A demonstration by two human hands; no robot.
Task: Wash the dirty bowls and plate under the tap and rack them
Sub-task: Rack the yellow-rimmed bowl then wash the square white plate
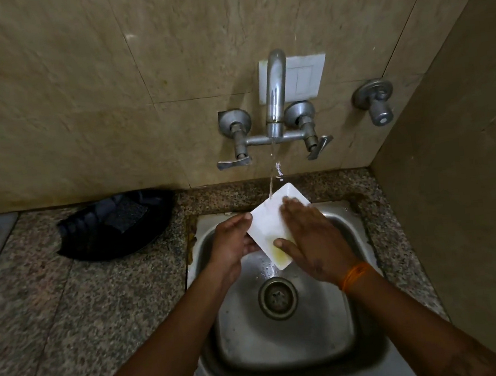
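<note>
A white square plate [269, 217] is held tilted over the far part of a steel sink [288, 332], its far corner under a thin stream of water [272, 182] falling from the wall tap [274, 94]. A yellowish smear sits near the plate's near corner. The left hand [231, 245] grips the plate's left edge, fingers curled under it and thumb along the rim. The right hand [315, 239] lies flat on the plate's upper face, fingers straight and close together, thumb spread toward the smear; it covers much of the plate's right side. An orange thread band [353, 276] circles the right wrist.

Below the plate the sink's drain strainer [278, 298] is in plain view, with wet patches on the steel around it. The tap has two lever handles on a crossbar, left and right of the spout, and a white switch plate [305, 76] is on the tiled wall behind the spout. Farther right on the wall is a separate metal valve knob [376, 101]. On the speckled granite counter [69, 296], left of the sink and near the wall, lies a black plastic tray [93, 233] holding a dark scrub pad [126, 213]. No rack can be made out for certain.
</note>
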